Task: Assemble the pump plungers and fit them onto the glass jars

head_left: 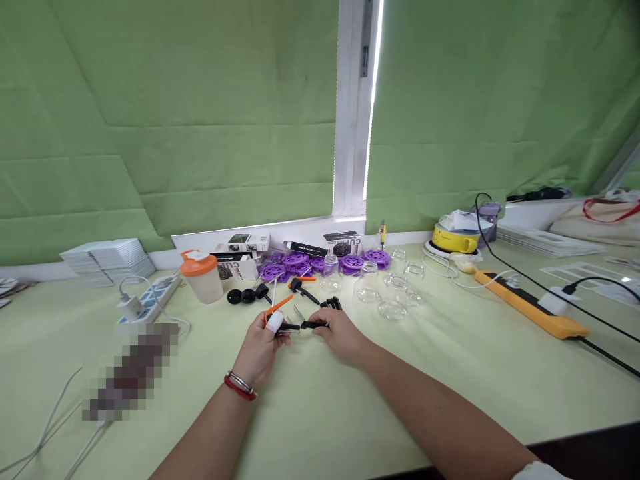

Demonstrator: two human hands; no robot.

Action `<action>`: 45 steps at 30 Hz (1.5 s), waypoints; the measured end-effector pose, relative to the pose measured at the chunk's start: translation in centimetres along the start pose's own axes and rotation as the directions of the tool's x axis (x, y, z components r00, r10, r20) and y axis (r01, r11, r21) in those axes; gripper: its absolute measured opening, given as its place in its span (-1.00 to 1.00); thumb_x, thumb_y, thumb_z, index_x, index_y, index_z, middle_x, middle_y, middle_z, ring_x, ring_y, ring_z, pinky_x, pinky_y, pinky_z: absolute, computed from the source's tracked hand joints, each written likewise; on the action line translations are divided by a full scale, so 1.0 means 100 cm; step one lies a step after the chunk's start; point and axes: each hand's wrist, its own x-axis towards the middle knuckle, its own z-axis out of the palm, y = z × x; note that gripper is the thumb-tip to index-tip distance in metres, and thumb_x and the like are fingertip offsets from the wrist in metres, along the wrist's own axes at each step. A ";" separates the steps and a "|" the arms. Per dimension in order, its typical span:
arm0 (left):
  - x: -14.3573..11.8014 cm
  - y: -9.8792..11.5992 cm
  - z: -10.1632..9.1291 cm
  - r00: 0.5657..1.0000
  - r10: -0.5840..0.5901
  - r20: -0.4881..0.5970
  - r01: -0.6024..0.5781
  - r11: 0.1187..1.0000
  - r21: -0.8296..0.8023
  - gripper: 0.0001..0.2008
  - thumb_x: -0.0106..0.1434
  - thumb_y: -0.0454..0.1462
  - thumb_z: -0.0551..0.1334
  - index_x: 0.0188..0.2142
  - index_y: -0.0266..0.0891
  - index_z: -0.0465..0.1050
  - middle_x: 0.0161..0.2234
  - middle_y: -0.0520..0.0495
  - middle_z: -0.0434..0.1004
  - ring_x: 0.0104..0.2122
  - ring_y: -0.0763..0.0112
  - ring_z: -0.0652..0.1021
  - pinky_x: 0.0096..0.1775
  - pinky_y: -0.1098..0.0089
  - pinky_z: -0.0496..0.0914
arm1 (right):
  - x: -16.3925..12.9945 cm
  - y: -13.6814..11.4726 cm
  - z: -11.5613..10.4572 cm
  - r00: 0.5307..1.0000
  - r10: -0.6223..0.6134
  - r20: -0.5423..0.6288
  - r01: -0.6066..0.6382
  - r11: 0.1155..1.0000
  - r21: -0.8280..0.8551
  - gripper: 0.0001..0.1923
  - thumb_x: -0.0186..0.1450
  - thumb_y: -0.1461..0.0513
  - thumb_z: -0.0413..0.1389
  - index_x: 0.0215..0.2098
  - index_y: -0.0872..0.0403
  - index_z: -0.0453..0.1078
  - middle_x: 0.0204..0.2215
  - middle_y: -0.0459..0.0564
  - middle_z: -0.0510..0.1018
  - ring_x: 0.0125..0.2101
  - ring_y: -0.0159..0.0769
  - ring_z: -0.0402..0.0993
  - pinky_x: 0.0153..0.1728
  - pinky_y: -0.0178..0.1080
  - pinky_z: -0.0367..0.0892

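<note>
My left hand (260,350), white wrap on its thumb, is closed around a slim black part (289,327). A thin orange strip (280,305) sticks up from the same grip; whether the two are joined I cannot tell. Close on the right, my right hand (346,337) pinches another black part (314,325), its end nearly meeting the left one. Just beyond the fingers lie a black piece with an orange strip (303,288), a small metal blade-like piece (299,312), and round black caps (241,297). Fingers hide much of both held parts.
Purple wheel-shaped pieces (295,261) and cup holder boxes (240,268) line the back. Several clear cups (367,293) stand right of them. An orange-lidded shaker (203,283) and white power strip (157,299) are left; a yellow power strip (530,303) with cables is right.
</note>
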 end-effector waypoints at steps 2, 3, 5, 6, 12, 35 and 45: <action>0.000 0.001 -0.001 1.000 0.002 -0.002 -0.002 1.000 0.000 -0.64 0.03 -0.09 0.33 -0.29 -0.28 0.36 -0.44 0.03 0.41 -0.53 0.52 0.42 -0.49 0.44 0.35 | 0.000 0.002 -0.001 0.999 0.016 0.037 -0.017 0.999 0.035 -0.76 0.17 0.37 0.03 -0.25 0.10 0.49 -0.32 -0.03 0.48 -0.30 -0.30 0.36 -0.22 -0.27 0.22; -0.001 0.002 -0.001 1.000 -0.001 0.002 0.001 1.000 0.005 -0.65 0.03 -0.09 0.33 -0.30 -0.28 0.36 -0.44 0.03 0.41 -0.53 0.52 0.42 -0.49 0.45 0.35 | 0.000 0.003 -0.001 0.998 0.028 0.064 -0.031 0.998 0.051 -0.74 0.19 0.36 0.01 -0.23 0.10 0.49 -0.35 -0.03 0.47 -0.34 -0.32 0.36 -0.25 -0.28 0.23; -0.001 0.002 0.000 1.000 -0.009 0.012 0.009 1.000 0.019 -0.65 0.03 -0.09 0.33 -0.30 -0.27 0.35 -0.44 0.03 0.41 -0.53 0.53 0.42 -0.49 0.45 0.35 | 0.000 0.006 0.000 0.992 0.040 0.122 -0.049 0.997 0.068 -0.72 0.21 0.34 -0.02 -0.21 0.12 0.49 -0.40 -0.05 0.44 -0.43 -0.36 0.32 -0.32 -0.30 0.22; -0.002 0.002 0.001 1.000 -0.011 0.016 0.011 1.000 0.025 -0.66 0.04 -0.09 0.32 -0.30 -0.27 0.35 -0.45 0.04 0.41 -0.54 0.53 0.42 -0.49 0.45 0.34 | -0.001 0.007 0.001 0.988 0.037 0.151 -0.049 0.996 0.071 -0.72 0.21 0.33 -0.03 -0.22 0.12 0.49 -0.44 -0.06 0.42 -0.46 -0.38 0.30 -0.36 -0.31 0.21; -0.003 0.001 0.004 0.999 0.000 0.045 -0.003 0.998 0.055 -0.68 0.07 -0.08 0.29 -0.32 -0.25 0.32 -0.45 0.07 0.38 -0.54 0.54 0.41 -0.48 0.45 0.32 | -0.001 0.008 0.002 0.976 0.004 0.217 -0.022 0.997 0.079 -0.75 0.21 0.32 -0.04 -0.29 0.12 0.48 -0.48 -0.09 0.35 -0.51 -0.41 0.23 -0.42 -0.33 0.16; -0.007 0.002 0.007 0.989 -0.102 0.103 0.082 0.979 0.187 -0.60 -0.12 -0.39 0.31 -0.27 -0.20 0.23 -0.35 0.07 0.32 -0.47 0.54 0.34 -0.50 0.49 0.26 | -0.009 0.000 0.005 0.984 -0.067 0.165 0.080 0.994 -0.071 -0.75 0.23 0.37 -0.06 -0.35 0.12 0.46 -0.48 -0.07 0.35 -0.45 -0.37 0.25 -0.38 -0.34 0.14; -0.008 0.010 0.003 0.968 -0.240 0.071 0.233 0.968 0.091 -0.54 -0.15 -0.40 0.36 -0.23 -0.20 0.26 -0.37 0.08 0.38 -0.56 0.65 0.30 -0.59 0.57 0.08 | -0.015 -0.011 0.011 0.981 -0.145 0.127 0.159 0.981 -0.108 -0.70 0.23 0.40 -0.08 -0.19 0.08 0.42 -0.40 -0.02 0.42 -0.36 -0.29 0.30 -0.32 -0.29 0.15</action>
